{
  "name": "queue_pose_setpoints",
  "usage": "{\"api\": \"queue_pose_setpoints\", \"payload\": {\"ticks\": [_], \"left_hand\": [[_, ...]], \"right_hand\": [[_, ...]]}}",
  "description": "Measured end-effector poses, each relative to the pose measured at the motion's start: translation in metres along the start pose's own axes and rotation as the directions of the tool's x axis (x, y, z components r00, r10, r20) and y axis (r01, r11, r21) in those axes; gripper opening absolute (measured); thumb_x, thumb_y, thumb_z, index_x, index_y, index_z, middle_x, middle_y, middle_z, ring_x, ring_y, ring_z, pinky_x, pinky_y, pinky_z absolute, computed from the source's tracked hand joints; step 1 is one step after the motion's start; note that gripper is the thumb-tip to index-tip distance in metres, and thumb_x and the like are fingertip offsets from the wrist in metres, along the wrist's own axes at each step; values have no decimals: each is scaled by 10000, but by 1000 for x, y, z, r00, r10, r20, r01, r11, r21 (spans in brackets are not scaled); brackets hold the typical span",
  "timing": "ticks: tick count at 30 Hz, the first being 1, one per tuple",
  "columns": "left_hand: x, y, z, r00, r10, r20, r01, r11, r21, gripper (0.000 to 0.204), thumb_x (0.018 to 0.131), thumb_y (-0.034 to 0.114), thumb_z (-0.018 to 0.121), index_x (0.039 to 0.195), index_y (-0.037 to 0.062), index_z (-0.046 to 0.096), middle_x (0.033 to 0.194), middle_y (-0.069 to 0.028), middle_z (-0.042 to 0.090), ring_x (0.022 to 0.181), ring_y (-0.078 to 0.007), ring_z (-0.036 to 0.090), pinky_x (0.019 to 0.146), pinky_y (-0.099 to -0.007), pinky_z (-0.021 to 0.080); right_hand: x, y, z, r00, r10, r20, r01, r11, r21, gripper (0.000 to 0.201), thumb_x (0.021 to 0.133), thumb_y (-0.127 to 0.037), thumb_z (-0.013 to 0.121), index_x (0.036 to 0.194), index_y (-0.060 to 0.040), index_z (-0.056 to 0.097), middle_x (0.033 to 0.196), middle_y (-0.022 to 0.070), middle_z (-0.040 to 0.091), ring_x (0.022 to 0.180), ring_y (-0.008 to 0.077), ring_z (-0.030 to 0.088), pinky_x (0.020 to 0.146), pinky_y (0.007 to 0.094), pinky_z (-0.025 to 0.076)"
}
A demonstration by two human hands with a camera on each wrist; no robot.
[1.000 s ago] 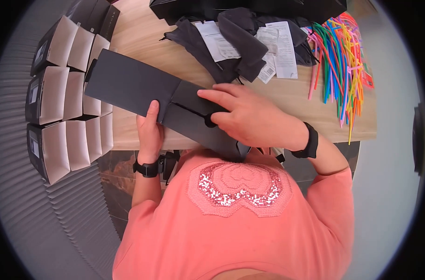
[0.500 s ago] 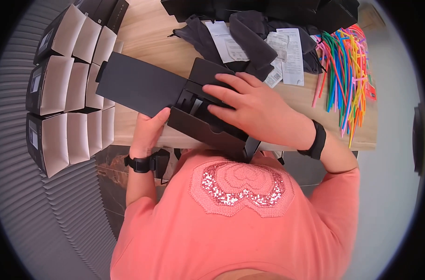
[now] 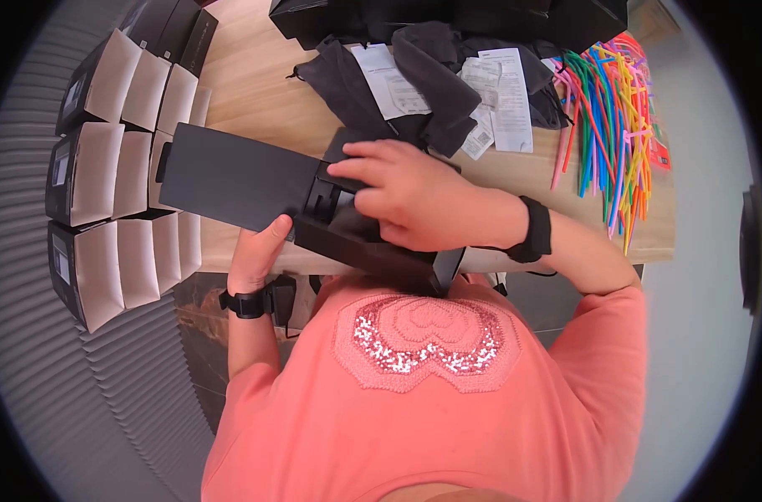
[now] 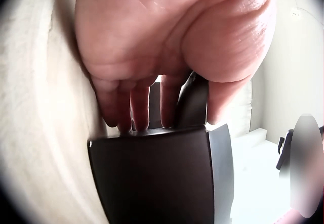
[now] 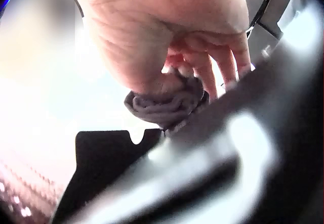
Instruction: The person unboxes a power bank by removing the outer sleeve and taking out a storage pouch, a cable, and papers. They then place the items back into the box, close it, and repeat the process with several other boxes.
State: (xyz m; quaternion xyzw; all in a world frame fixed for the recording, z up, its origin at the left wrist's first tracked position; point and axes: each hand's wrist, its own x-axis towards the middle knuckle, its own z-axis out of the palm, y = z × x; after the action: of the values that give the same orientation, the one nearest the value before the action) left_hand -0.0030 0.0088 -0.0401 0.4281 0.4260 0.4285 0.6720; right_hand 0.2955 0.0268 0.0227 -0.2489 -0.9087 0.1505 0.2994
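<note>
A black box [image 3: 360,258] is held at a slant over the table's near edge, its long lid flap [image 3: 239,176] folded out to the left. My left hand [image 3: 260,249] grips its side, thumb on the near edge; the left wrist view shows the fingers of that hand [image 4: 172,37] round the box wall [image 4: 152,178]. Over the box's opening is my right hand [image 3: 419,197]. In the right wrist view this hand [image 5: 167,27] pinches a rolled dark grey cloth [image 5: 162,110] between thumb and fingers. The cloth's lower part and much of the box's inside are hidden.
Rows of boxes with pale inner faces [image 3: 97,171] stand at the left. Dark cloth bags [image 3: 431,67] with papers [image 3: 511,100] lie behind, in front of a large black box [image 3: 448,17]. Colourful straws [image 3: 603,134] lie at the right.
The box's inner flaps have parted, showing its inside. My right hand has gone from the closed flaps to the grey cloth in the opening, while my left hand has kept its grip.
</note>
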Motion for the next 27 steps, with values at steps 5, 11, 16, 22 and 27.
{"api": "queue_pose_setpoints", "payload": {"ticks": [5,11,16,22,27], "left_hand": [[1,3,-2,998,8,66,-11,999,47,400,917,200,748,1252,24,617,1182,-8,625,1066,-134,578,951,-295,460],[7,4,4,997,12,79,-14,1000,21,344,924,152,729,1225,22,627,1142,0,631,1024,-125,583,919,-289,471],[5,4,5,997,28,67,-29,1000,11,353,914,158,739,1221,21,629,1129,2,637,1002,-124,588,893,-285,476],[3,3,6,998,40,43,-47,981,189,308,906,168,747,1165,28,657,1076,-1,651,964,-126,587,860,-289,482],[3,4,6,998,41,56,-50,983,177,288,913,173,738,1151,28,664,1068,-4,652,961,-120,584,855,-285,481]], "right_hand": [[23,3,-44,891,454,-5,-428,844,323,69,755,14,567,823,6,563,711,136,557,632,185,529,586,310,444],[44,39,-60,861,483,-159,-433,860,269,53,780,20,565,827,-4,568,737,98,569,666,130,536,611,285,449],[61,25,-97,722,645,-253,-212,553,805,162,848,18,566,747,-81,487,676,-67,453,600,15,385,509,194,297],[73,25,-103,731,581,-358,-70,586,808,140,875,15,569,778,-70,514,701,-51,504,607,27,442,526,180,351],[96,5,-102,487,874,-2,-484,272,832,214,910,-53,644,1080,32,545,946,63,603,849,131,593,727,285,519]]}}
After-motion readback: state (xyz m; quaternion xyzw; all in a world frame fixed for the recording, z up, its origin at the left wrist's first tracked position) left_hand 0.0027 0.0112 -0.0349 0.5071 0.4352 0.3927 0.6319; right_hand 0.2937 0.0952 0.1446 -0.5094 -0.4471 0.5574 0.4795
